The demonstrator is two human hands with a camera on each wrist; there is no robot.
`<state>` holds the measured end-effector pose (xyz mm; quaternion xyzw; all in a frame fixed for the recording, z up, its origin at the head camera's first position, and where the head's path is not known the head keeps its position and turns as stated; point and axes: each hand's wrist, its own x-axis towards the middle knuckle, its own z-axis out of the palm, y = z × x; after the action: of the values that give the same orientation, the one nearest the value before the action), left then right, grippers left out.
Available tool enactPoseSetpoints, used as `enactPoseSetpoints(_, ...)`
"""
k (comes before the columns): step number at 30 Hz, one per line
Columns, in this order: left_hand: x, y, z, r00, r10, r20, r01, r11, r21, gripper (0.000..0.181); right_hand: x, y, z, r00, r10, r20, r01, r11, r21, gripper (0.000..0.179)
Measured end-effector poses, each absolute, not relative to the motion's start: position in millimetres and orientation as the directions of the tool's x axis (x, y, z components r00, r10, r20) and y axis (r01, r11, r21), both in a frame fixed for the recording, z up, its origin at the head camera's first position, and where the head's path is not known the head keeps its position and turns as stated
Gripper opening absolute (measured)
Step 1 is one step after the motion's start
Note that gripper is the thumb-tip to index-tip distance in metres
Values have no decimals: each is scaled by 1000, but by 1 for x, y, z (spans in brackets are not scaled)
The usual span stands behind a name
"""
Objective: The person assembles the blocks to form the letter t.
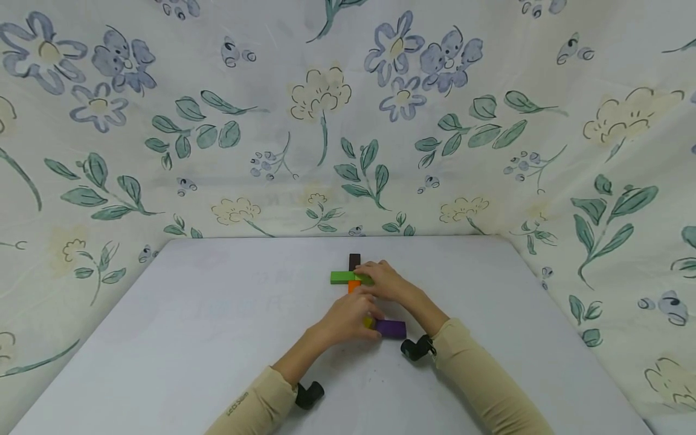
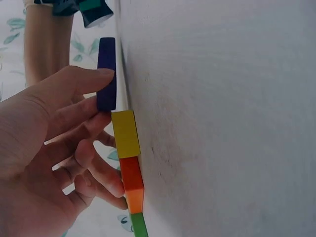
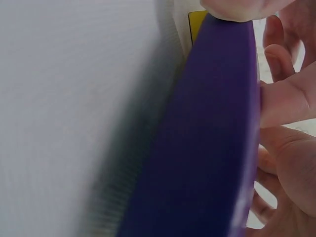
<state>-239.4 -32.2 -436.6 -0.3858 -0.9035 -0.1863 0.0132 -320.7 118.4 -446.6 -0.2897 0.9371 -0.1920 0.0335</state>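
Observation:
My left hand (image 1: pixel 348 320) pinches a purple block (image 1: pixel 393 329) at its left end, with the thumb on its near face in the left wrist view. Beside that end sits a yellow block (image 2: pixel 126 134), mostly covered by my fingers in the head view. An orange block (image 2: pixel 132 185) adjoins the yellow one. Farther back, a green block (image 1: pixel 341 278) lies crosswise between the orange block and a dark brown block (image 1: pixel 354 261). My right hand (image 1: pixel 387 284) holds the green block near its right end, fingers bent over it. The purple block (image 3: pixel 197 133) fills much of the right wrist view.
The blocks lie on a white table (image 1: pixel 217 314) toward its far side. A floral cloth (image 1: pixel 283 121) hangs behind and along both sides. Black wrist devices (image 1: pixel 310 396) sit at both sleeve cuffs, close over the tabletop.

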Motion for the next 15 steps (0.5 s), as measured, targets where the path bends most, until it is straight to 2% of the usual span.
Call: enactPoseSetpoints(15, -239, -31, -439, -712, 689, 138, 696, 665, 272, 26, -319, 118, -445, -830, -555, 48, -528, 755, -390, 45)
